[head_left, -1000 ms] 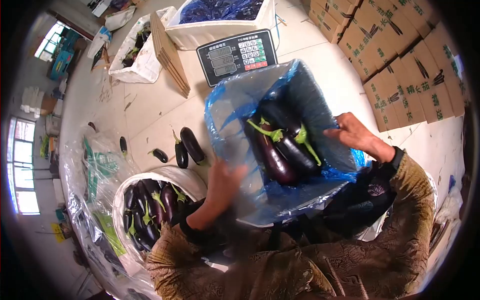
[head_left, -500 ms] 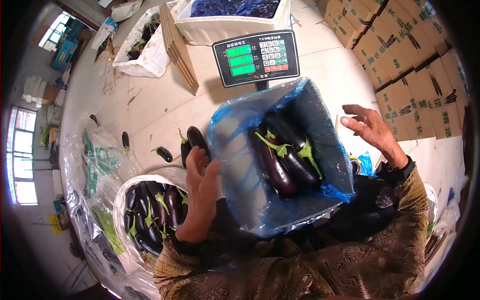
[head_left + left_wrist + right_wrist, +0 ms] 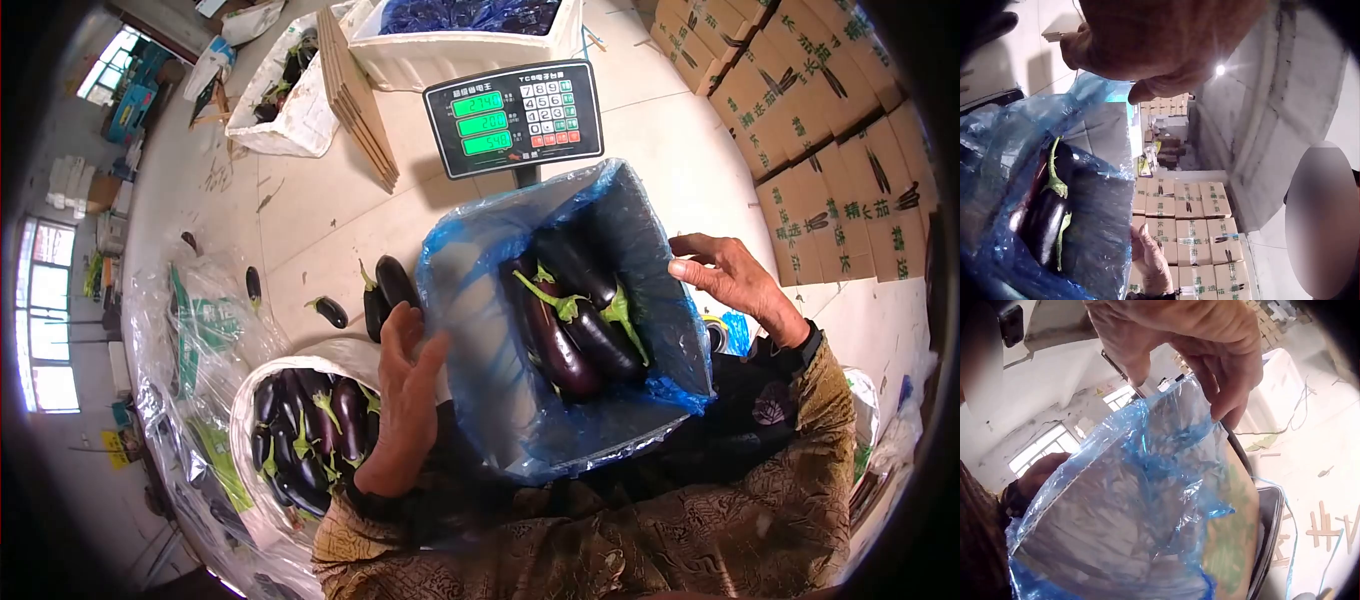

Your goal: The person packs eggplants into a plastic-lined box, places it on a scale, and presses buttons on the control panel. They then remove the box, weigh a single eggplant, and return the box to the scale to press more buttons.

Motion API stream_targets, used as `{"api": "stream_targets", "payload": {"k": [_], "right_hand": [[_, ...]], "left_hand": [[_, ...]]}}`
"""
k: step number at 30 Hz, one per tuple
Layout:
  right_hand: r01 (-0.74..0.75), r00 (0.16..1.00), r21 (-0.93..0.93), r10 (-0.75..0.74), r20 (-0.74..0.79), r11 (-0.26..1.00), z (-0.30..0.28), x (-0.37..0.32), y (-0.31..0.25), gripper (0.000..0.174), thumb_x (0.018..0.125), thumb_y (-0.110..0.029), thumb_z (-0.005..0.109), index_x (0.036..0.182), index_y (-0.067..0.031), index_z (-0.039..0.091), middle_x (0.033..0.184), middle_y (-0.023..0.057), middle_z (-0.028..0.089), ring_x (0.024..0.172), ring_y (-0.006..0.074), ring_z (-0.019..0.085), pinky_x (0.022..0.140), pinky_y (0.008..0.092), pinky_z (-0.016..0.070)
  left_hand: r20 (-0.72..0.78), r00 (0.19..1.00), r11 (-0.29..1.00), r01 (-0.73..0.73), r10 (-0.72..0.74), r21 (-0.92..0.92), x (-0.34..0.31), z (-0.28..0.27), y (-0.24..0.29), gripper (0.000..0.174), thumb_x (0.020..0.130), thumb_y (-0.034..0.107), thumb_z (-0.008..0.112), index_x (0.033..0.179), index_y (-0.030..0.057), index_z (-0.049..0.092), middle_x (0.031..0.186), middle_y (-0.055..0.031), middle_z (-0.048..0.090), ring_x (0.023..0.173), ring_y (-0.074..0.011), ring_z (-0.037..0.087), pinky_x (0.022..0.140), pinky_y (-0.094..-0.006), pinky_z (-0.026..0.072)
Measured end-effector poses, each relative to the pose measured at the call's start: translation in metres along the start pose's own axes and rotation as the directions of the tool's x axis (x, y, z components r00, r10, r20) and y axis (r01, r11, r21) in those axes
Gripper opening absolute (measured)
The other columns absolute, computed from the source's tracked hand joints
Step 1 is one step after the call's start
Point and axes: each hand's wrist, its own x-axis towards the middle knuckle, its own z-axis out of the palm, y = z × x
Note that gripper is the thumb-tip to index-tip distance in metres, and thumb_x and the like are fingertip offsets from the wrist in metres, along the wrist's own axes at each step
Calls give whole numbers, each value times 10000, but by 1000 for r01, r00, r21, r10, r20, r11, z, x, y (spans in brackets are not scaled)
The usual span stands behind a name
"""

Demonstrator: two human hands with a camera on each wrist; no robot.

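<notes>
A cardboard box lined with blue plastic film [image 3: 480, 370] stands in front of me, with several dark purple eggplants [image 3: 600, 345] lying inside, green stems showing. Directly behind it, a weighing scale's display [image 3: 515, 118] shows green lit digits. Beside the box's left wall is my left hand [image 3: 405, 405], its fingers loosely extended and holding nothing. My right hand [image 3: 735, 280] is at the opposite rim. In the right wrist view, that hand's fingers [image 3: 1232, 394] reach over a corner of the film-covered edge, the thumb standing apart from them.
To the left, a white round tub [image 3: 330, 352] holds many eggplants, and a few loose ones [image 3: 327, 312] lie on the floor. White foam crates [image 3: 465, 45], flat cardboard [image 3: 355, 100] and stacked cartons [image 3: 840, 170] stand farther off.
My left hand has drawn back leftward from the box. My right hand came off the right rim, then moved back to it. The scale digits now glow green, and their reading has changed.
</notes>
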Motion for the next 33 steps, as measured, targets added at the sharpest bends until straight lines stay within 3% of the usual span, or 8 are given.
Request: {"api": "stream_targets", "payload": {"k": [10, 13, 18, 20, 21, 23, 29, 33], "right_hand": [[-10, 999, -13, 10, 36, 1000, 3, 4, -2, 869, 810, -683, 604, 1200, 93, 596, 1073, 293, 657, 987, 388, 669, 832, 471, 543], [-34, 998, 14, 33, 59, 999, 7, 3, 1, 885, 802, -668, 631, 1207, 117, 578, 1050, 313, 654, 968, 389, 674, 805, 460, 551], [-164, 960, -194, 202, 192, 967, 8, 6, 0, 906, 781, -648, 676, 1167, 166, 578, 973, 336, 658, 937, 357, 687, 758, 406, 554], [20, 981, -66, -7, 195, 998, 11, 5, 16, 888, 768, -656, 686, 1112, 159, 618, 916, 313, 670, 871, 295, 694, 731, 368, 545], [-63, 980, -20, 65, 190, 998, 4, 5, 20, 811, 772, -655, 681, 1107, 83, 665, 880, 227, 694, 793, 239, 678, 703, 345, 539], [-105, 980, 72, 90, 177, 992, -15, 15, 44, 687, 836, -661, 597, 1060, -22, 715, 785, 88, 691, 752, 176, 656, 649, 280, 523], [-240, 958, -10, 235, -165, 971, -64, -13, 159, 610, 862, -538, 619, 1157, -4, 646, 1039, 138, 673, 899, 229, 652, 726, 343, 565], [-536, 844, -82, 535, -34, 840, -1, -38, 312, 544, 786, -384, 750, 1159, -6, 630, 989, 167, 687, 870, 219, 661, 700, 345, 554]], "left_hand": [[53, 996, 993, 82, -77, -83, 2, 2, -6, 590, 912, 130, 566, 1410, -58, 311, 1406, -204, 406, 1326, -285, 381, 1129, -392, 270], [62, 997, 997, 46, -42, -65, 3, 2, -14, 715, 881, 244, 637, 1416, -79, 288, 1381, -227, 430, 1289, -289, 432, 1056, -370, 369], [216, 943, 921, 303, -253, -243, -3, 13, -9, 467, 892, 99, 606, 1313, -28, 447, 1149, -113, 592, 1019, -203, 585, 917, -334, 473], [232, 934, 929, 318, -272, -192, -3, 12, -9, 422, 883, 85, 615, 1268, -31, 489, 1121, -114, 610, 995, -207, 601, 896, -338, 487], [263, 919, 932, 337, -293, -137, -2, 14, -11, 377, 874, 71, 625, 1223, -34, 530, 1094, -115, 628, 971, -211, 616, 876, -343, 502], [295, 886, 895, 415, -357, -163, -4, 15, -17, 361, 866, 71, 636, 1197, -41, 548, 1087, -121, 636, 971, -224, 623, 877, -356, 505], [190, 923, 924, 361, -335, -125, -5, 30, -16, 474, 842, 100, 670, 1255, -66, 507, 1178, -175, 605, 1056, -285, 603, 942, -393, 479], [50, 916, 914, 400, -398, -62, -6, 46, -10, 506, 850, 54, 647, 1312, -65, 478, 1210, -160, 595, 1061, -270, 608, 943, -380, 484]]}}
